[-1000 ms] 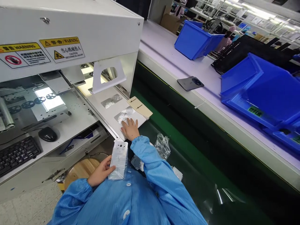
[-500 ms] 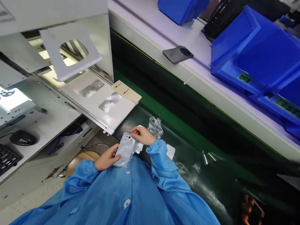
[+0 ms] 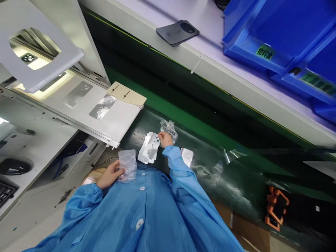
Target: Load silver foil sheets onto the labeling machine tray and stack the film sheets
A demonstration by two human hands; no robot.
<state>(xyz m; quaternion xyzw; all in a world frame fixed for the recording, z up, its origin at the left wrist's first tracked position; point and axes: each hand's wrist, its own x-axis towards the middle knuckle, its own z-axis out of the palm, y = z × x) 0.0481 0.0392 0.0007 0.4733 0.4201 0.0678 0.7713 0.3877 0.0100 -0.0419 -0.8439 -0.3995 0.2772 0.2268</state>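
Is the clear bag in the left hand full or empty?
Seemingly empty: the bag in the left hand shows only crinkled translucent film; the silver panel at the right hand lies outside it.

green label [image 3: 265,51] on blue bin [image 3: 286,24]: 物料盒

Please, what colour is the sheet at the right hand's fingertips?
The sheet is silvery with dark round spots; best seen in the head view.

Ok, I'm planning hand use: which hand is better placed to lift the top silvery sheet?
Probably the right hand: it touches the top silvery sheet, while the left hand holds clear plastic.
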